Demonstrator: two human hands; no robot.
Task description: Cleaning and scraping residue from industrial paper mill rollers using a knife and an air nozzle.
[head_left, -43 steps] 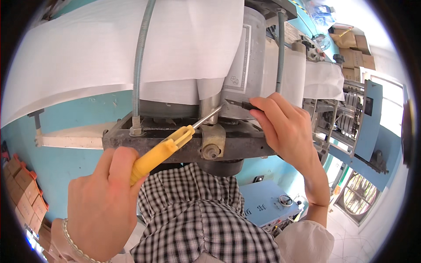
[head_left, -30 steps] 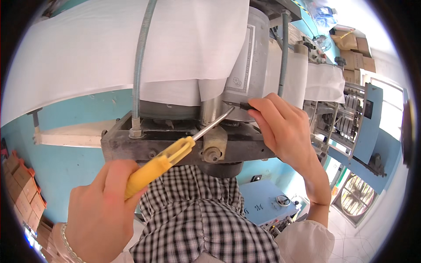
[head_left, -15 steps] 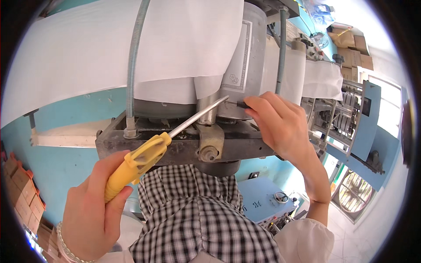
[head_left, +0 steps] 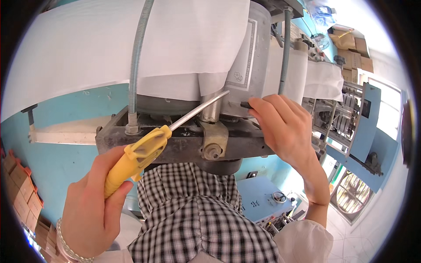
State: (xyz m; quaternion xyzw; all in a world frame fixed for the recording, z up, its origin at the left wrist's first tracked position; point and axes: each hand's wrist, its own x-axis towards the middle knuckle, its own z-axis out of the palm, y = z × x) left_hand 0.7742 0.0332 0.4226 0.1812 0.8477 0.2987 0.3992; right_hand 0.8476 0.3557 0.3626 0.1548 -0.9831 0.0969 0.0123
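Step in hand: seemingly close work at the near end of the drum, one tool per hand.

Left hand: grip closed round the handle of a yellow tool; thumb along its underside. Its bright shaft slants up and right across the roller, tip at the drum's left edge; contact cannot be told.

Right hand: grip pinching a small black tool, mostly hidden by the fingers, its end poking out left before the lower drum.

Surroundings: white paper over the machine at left; dark frame below.

Next move, as judged: calls for a steady right pinch and fine aim of the shaft, tip clear of the paper's hem.

Differences from one second ago: shaft tip, then just beside the black tool's point, is now apart from it and higher; left hand sits lower, thumb now showing; less of the black tool shows.
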